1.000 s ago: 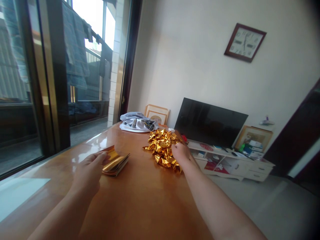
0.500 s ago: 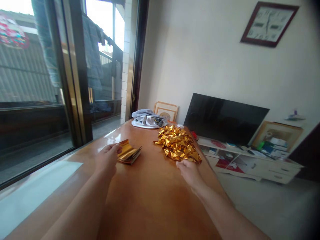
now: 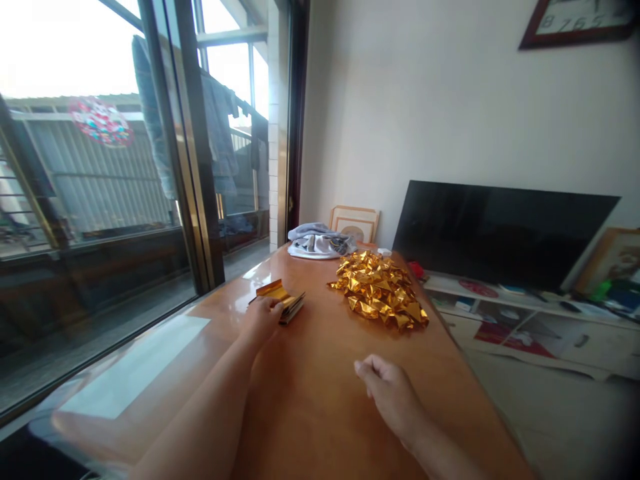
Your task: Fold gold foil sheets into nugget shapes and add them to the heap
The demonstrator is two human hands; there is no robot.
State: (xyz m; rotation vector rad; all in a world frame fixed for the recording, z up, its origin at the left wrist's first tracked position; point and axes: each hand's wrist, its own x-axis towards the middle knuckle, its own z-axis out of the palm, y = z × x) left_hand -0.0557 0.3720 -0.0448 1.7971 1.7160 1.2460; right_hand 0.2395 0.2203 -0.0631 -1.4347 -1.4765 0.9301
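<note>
A stack of gold foil paper [image 3: 287, 305] lies on the wooden table, its upper sheets bent up and curling. My left hand [image 3: 265, 315] is at the near left side of this stack, fingers closed on the foil paper; the fingertips are partly hidden. To the right is a heap of folded gold foil pieces [image 3: 383, 290], shiny and pointed. Nearer to me than the heap, my right hand [image 3: 387, 387] hovers over the table with its fingers curled in and nothing visible in them. It is apart from both the stack and the heap.
The wooden table [image 3: 310, 400] carries folded grey and white cloth [image 3: 320, 241] at its far end. A pale sheet [image 3: 137, 367] lies along the left side by the glass door. Beyond the right edge stand a television [image 3: 500, 233] and a low white cabinet [image 3: 560, 333].
My right hand has drawn back from the foil heap towards me. My left hand has lowered onto the foil stack. The camera view has turned to the left.
</note>
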